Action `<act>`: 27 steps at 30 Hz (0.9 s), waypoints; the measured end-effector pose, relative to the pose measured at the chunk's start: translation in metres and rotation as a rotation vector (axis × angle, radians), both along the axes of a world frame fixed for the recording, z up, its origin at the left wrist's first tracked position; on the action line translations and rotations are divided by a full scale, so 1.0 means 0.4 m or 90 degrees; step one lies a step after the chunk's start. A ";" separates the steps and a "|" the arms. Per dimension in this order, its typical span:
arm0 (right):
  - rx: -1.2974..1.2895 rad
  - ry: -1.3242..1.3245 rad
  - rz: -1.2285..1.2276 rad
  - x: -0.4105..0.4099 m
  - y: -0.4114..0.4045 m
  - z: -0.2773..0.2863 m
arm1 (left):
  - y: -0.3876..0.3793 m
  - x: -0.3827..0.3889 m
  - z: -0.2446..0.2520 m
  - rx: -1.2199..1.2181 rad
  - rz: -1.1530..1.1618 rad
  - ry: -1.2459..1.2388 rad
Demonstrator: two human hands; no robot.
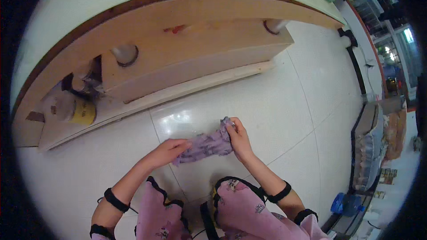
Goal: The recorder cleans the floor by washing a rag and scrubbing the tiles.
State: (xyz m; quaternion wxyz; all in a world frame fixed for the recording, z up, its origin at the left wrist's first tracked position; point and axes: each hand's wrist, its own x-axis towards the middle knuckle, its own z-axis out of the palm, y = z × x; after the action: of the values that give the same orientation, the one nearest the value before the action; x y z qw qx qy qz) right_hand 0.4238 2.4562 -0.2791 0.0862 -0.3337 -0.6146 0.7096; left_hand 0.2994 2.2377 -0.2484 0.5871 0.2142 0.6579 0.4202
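A crumpled purple cloth [210, 145] with darker markings is stretched between my two hands, above the tiled floor. My left hand [175, 150] pinches its near left end between thumb and fingers. At the far right end, my right hand [238, 136] grips the gathered edge, thumb towards the cloth. The folds hide what kind of cloth article it is. My knees, in pink printed trousers [240, 206], are below the cloth.
A wooden table or bench [200, 46] with a pale top curves across the front. A yellow-labelled container [83, 111] stands on its lower board at left. White floor tiles [287, 116] extend rightwards to a blue water bottle [345, 204] and bagged goods [367, 160].
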 end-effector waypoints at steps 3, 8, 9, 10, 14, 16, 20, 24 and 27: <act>0.121 -0.110 0.034 0.076 0.051 0.003 | 0.015 0.045 -0.028 0.058 0.034 -0.072; 0.598 -0.368 -0.019 0.194 0.211 -0.007 | 0.053 0.071 -0.099 0.050 0.102 -0.126; 0.600 -0.376 -0.021 0.209 0.225 -0.030 | 0.051 0.063 -0.108 0.063 0.104 -0.044; 0.773 -0.356 -0.019 0.226 0.236 -0.058 | 0.041 0.059 -0.125 0.063 0.100 -0.049; 0.807 -0.445 0.090 0.257 0.178 -0.213 | -0.007 0.019 -0.171 0.100 0.141 0.166; 0.819 -0.497 0.017 0.245 0.176 -0.291 | -0.040 -0.006 -0.155 0.078 0.146 0.188; 0.819 -0.611 -0.135 0.144 0.247 -0.313 | -0.085 -0.033 -0.142 0.003 0.211 0.154; 0.847 -0.432 0.082 -0.046 0.103 -0.287 | -0.090 -0.027 -0.170 0.021 0.304 0.086; 0.822 -0.249 0.376 -0.124 -0.123 -0.242 | -0.047 -0.031 -0.188 0.035 0.272 0.117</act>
State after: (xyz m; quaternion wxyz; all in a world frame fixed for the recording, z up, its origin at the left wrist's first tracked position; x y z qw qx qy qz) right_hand 0.3744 2.4068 -0.3757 -0.0403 -0.1576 -0.9784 0.1276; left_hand 0.2870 2.2191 -0.3235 0.4165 0.1230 0.7274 0.5313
